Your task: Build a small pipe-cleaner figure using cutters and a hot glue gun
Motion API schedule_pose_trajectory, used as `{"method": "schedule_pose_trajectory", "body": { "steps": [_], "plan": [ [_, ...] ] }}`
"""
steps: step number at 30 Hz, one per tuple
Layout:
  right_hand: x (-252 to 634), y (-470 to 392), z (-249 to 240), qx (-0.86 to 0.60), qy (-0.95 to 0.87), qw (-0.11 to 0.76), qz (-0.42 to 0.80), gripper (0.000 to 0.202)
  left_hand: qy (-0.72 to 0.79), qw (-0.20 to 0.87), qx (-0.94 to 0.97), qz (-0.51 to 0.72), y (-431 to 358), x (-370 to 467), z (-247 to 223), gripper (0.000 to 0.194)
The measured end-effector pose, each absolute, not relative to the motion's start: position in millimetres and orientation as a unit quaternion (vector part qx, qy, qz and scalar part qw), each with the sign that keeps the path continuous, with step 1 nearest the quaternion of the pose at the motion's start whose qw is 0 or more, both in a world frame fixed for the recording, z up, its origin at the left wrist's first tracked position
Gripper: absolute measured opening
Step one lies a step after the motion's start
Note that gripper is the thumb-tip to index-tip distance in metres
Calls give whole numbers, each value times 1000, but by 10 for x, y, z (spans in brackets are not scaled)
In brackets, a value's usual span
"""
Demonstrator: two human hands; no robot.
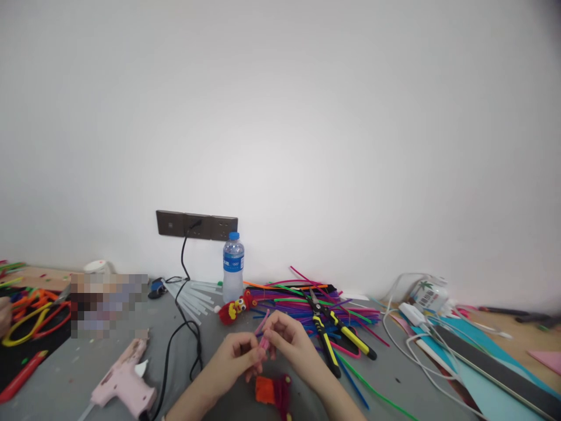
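Fingertips of my left hand [234,358] and my right hand [293,344] meet at the table's front, closed around a pink pipe cleaner [263,345]. Its upper end sticks up between the hands; the fingers hide part of it. Just below, an orange and dark red fuzzy piece [265,390] lies on the table. Beyond my hands is a small red and yellow fuzzy figure [236,310] with round eyes. To the right, pliers with yellow and black handles [323,336] rest splayed on a pile of colourful pipe cleaners [289,297].
A pink glue gun [127,377] lies at left, near a black cable [176,318] and clear glue sticks [193,299]. A water bottle [234,269] stands by the wall. White cables [416,345] and a dark flat bar [491,368] are at right. Another person's hand [4,316] shows far left.
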State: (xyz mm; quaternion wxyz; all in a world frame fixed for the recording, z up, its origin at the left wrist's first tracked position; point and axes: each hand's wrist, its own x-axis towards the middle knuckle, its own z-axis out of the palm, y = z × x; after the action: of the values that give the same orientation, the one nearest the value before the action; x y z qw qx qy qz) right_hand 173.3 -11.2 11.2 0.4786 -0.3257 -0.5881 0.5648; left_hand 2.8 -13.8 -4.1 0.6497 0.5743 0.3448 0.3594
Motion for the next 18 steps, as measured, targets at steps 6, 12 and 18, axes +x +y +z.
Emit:
{"method": "schedule_pose_trajectory", "body": {
  "steps": [6,12,18],
  "plan": [
    [1790,-121,147,-311,-596,462,579,30,358,633,576,374,-139,40,-2,51],
    [1827,-133,207,-324,-586,443,597,33,352,643,585,347,-142,42,-4,52],
    [1869,-148,252,-336,-589,421,602,28,358,634,590,349,-170,33,127,55]
  ]
}}
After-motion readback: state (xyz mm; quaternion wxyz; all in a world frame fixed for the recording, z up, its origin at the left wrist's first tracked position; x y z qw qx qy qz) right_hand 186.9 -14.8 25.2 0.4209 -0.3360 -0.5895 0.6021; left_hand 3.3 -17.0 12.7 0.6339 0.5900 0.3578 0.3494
